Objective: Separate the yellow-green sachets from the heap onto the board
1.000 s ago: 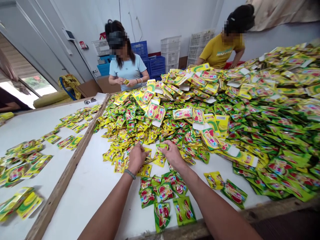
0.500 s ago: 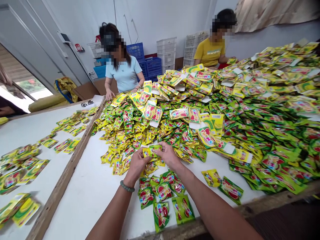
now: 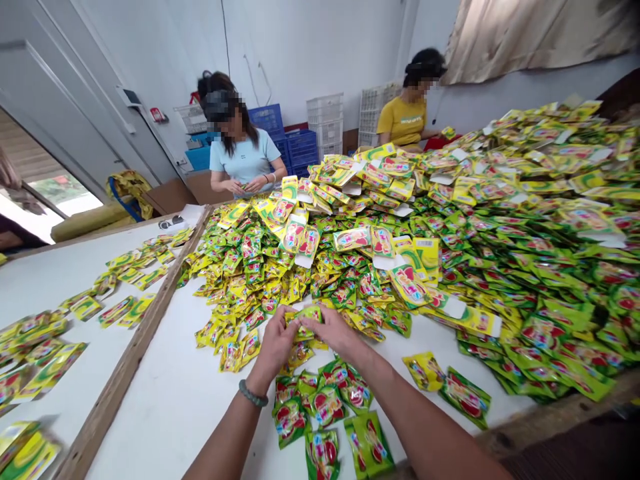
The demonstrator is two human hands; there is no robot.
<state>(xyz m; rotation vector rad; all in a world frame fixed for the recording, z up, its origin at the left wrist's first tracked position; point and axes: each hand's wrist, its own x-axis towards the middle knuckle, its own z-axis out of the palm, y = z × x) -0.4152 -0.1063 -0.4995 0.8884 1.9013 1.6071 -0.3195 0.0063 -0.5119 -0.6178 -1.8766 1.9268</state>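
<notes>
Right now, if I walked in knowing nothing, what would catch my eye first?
Probably the huge heap of yellow and green packets, filling the middle and right of the white table. Just in front of it, the left hand and right hand hold small green-and-yellow packaging. Behind it are people in a light-blue shirt and a yellow shirt.

A white table (image 3: 185, 373) bears heaped sachets (image 3: 260, 273) and printed yellow boxes (image 3: 136, 311).

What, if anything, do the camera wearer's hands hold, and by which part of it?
At least one small yellow-green packet: the left hand holds it near its left end, the right hand near its right end.
</notes>
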